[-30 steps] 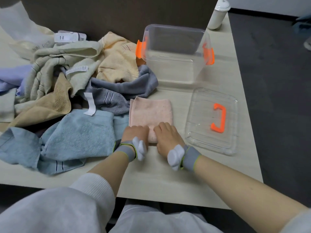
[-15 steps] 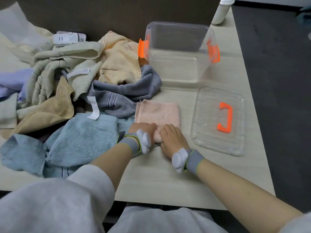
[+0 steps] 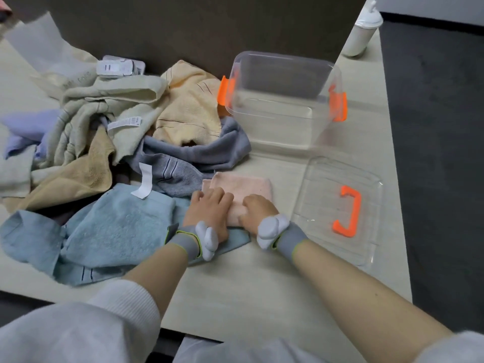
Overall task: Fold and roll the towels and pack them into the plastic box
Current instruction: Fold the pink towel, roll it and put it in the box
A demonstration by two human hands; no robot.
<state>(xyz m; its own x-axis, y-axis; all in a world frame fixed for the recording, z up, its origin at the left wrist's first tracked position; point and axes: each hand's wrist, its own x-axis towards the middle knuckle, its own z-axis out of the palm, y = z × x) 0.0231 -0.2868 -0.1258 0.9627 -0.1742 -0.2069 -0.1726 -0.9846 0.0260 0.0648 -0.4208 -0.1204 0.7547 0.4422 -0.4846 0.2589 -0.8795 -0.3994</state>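
A small pink towel (image 3: 246, 186) lies folded flat in the middle of the table, its near end rolled up. My left hand (image 3: 208, 214) and my right hand (image 3: 255, 210) sit side by side on that roll, fingers curled over it. The clear plastic box (image 3: 285, 106) with orange side clips stands behind the towel, with nothing inside. A heap of loose towels fills the left: a blue towel (image 3: 104, 231), a grey towel (image 3: 188, 158), a yellow towel (image 3: 188, 106), a pale green towel (image 3: 104, 100) and a tan towel (image 3: 73, 179).
The box's clear lid (image 3: 340, 205) with an orange handle lies flat to the right of my hands. A white bottle (image 3: 362, 32) stands at the far right corner. A dark panel runs along the table's back. The table's right edge drops to dark floor.
Both hands have pushed forward over the pink towel, so the roll at its near end is thicker and less flat cloth shows. My head has shifted slightly.
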